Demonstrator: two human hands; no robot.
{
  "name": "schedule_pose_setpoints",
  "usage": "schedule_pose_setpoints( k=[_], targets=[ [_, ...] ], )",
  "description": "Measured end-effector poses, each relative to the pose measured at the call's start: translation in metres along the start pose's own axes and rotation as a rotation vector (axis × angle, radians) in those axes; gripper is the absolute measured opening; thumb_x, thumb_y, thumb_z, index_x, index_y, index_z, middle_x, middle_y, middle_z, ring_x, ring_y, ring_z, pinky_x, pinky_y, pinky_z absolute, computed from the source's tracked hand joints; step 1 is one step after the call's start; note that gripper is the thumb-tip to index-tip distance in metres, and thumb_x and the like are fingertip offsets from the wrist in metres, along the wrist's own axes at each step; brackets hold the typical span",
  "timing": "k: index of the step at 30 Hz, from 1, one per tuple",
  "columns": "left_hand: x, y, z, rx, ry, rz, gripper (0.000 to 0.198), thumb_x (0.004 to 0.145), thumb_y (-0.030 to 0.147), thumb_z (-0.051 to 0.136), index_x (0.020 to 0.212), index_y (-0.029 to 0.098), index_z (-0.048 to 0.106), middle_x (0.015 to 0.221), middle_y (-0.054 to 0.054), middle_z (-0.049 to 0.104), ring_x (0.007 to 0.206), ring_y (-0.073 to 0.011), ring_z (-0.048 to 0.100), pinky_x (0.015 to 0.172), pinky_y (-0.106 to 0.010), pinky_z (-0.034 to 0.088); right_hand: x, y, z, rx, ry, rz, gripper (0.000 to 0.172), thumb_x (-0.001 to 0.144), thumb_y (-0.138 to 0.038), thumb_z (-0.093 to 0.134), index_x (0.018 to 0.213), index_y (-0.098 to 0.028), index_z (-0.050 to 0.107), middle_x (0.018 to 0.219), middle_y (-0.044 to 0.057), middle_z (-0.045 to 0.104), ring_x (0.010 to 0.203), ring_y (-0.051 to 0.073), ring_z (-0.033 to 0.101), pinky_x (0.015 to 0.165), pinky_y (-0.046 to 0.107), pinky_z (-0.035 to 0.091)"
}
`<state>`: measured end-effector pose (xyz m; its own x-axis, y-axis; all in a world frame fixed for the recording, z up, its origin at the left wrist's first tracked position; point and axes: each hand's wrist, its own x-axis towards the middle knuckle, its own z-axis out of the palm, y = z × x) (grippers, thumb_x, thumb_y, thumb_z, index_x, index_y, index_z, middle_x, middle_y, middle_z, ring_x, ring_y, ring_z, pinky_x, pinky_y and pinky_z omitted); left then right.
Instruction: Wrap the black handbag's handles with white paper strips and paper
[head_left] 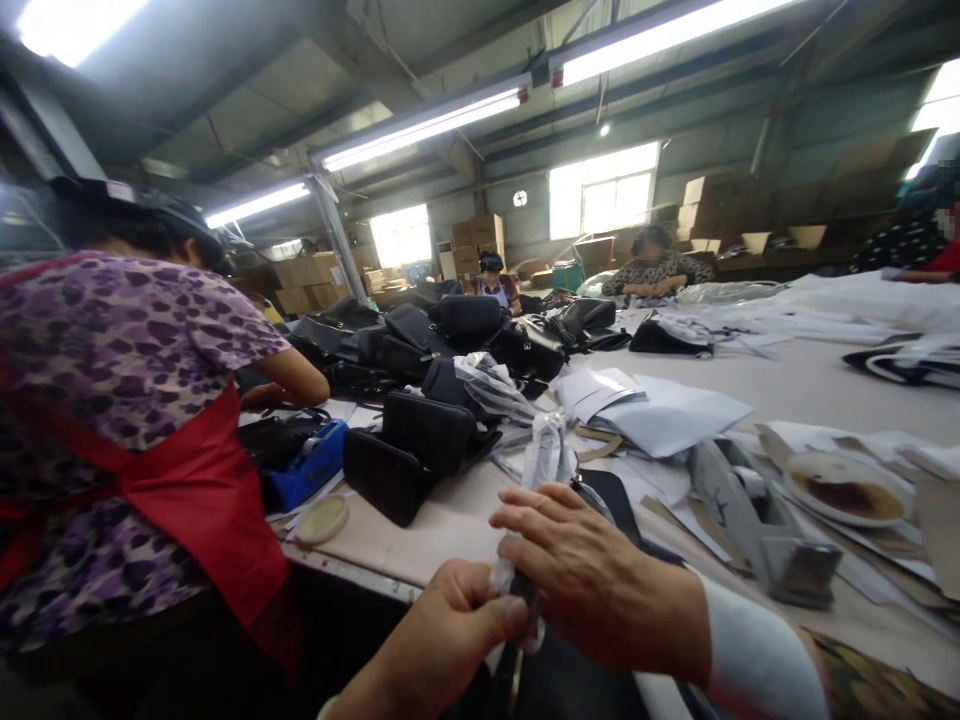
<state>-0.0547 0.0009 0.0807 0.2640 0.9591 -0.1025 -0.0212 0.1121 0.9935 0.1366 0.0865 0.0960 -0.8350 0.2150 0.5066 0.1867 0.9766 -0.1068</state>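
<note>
Glaring ceiling tubes (427, 125), warped edges

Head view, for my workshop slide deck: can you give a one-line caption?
Left hand pinches clear plastic wrap, right hand laid over it, at a table heaped with black bags.

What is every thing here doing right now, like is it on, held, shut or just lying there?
left hand, closed, pinching the plastic wrap
right hand, curled around the same wrap
plastic wrap, crumpled, held in both hands
black bags, piled on the table
grey tape dispenser, lying untouched
white dish, uncovered, brown stuff inside
ceiling lights, on
</note>
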Motion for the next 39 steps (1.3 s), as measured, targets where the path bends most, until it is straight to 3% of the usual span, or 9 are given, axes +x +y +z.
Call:
schedule_pose_setpoints(
  k=[3,9,14,17,20,26,31,35,39],
  targets=[
    [-0.005,0.012,-0.001,0.038,-0.018,0.076,0.048,0.082,0.058,0.076,0.074,0.011,0.076,0.067,-0.003,0.056,0.067,-0.0143,0.045,0.067,-0.026,0.034,0.004,0.002,0.0,0.227,-0.129,0.17,0.011,0.087,-0.023,0.062,0.096,-0.017,0.062,0.089,0.005,0.069,0.085,0.021,0.061,0.085,0.036,0.042],
    [-0.002,-0.003,-0.006,-0.06,0.051,0.254,0.043,0.086,0.053,0.074,0.074,0.011,0.074,0.074,-0.005,0.057,0.073,-0.0161,0.047,0.069,-0.027,0.036,0.002,-0.007,0.021,0.318,-0.146,0.457,0.018,0.097,-0.026,0.047,0.088,-0.018,0.06,0.082,0.005,0.068,0.072,0.019,0.059,0.064,0.031,0.035],
    [0.001,-0.025,-0.015,-0.125,-0.067,0.051,0.056,0.083,0.064,0.073,0.082,0.008,0.075,0.059,0.002,0.044,0.053,-0.0073,0.031,0.051,-0.023,0.021,-0.005,-0.008,0.031,0.004,-0.018,0.235,0.007,0.085,-0.016,0.055,0.08,-0.019,0.057,0.072,0.003,0.063,0.063,0.019,0.051,0.07,0.036,0.031],
    [0.004,-0.025,-0.019,-0.204,-0.148,-0.123,0.068,0.077,0.075,0.071,0.076,0.007,0.073,0.052,0.003,0.043,0.042,-0.0049,0.026,0.043,-0.024,0.012,-0.004,-0.009,0.025,-0.167,0.068,0.038,0.012,0.085,-0.011,0.052,0.076,-0.02,0.053,0.07,0.001,0.057,0.062,0.02,0.045,0.074,0.038,0.03],
    [0.006,-0.017,-0.015,-0.201,-0.107,-0.177,0.06,0.072,0.067,0.079,0.068,0.009,0.069,0.05,0.002,0.046,0.039,-0.0044,0.026,0.042,-0.024,0.012,-0.002,-0.007,0.019,-0.223,0.063,-0.047,0.016,0.09,-0.012,0.048,0.078,-0.021,0.053,0.071,0.002,0.056,0.064,0.021,0.044,0.075,0.039,0.029],
    [-0.004,-0.013,-0.005,-0.196,-0.039,0.07,0.053,0.08,0.06,0.077,0.069,0.009,0.07,0.061,-0.001,0.048,0.057,-0.0083,0.034,0.055,-0.024,0.023,-0.005,-0.005,0.014,0.239,-0.063,0.17,0.015,0.097,-0.025,0.048,0.099,-0.018,0.06,0.09,0.004,0.067,0.081,0.02,0.058,0.081,0.035,0.038],
    [-0.006,-0.021,-0.007,-0.185,0.012,0.218,0.048,0.085,0.058,0.074,0.072,0.011,0.071,0.073,-0.005,0.054,0.072,-0.0147,0.044,0.069,-0.027,0.034,-0.006,-0.014,0.018,0.352,-0.144,0.415,0.026,0.1,-0.026,0.041,0.086,-0.018,0.06,0.083,0.005,0.068,0.073,0.019,0.058,0.069,0.032,0.038],
    [-0.001,-0.016,-0.01,-0.028,-0.076,0.065,0.06,0.083,0.07,0.069,0.078,0.01,0.073,0.066,-0.002,0.05,0.062,-0.0117,0.038,0.06,-0.025,0.027,-0.009,-0.009,0.022,0.112,-0.106,0.293,0.006,0.086,-0.018,0.055,0.082,-0.018,0.059,0.078,0.005,0.066,0.068,0.02,0.055,0.073,0.036,0.035],
    [0.006,-0.005,-0.008,0.041,-0.056,-0.064,0.064,0.079,0.074,0.069,0.071,0.011,0.068,0.057,0.002,0.046,0.051,-0.0075,0.029,0.052,-0.025,0.02,-0.004,-0.007,0.018,-0.196,-0.077,0.056,0.009,0.082,-0.012,0.055,0.076,-0.019,0.055,0.072,0.004,0.061,0.063,0.02,0.049,0.071,0.039,0.033]
  ],
)
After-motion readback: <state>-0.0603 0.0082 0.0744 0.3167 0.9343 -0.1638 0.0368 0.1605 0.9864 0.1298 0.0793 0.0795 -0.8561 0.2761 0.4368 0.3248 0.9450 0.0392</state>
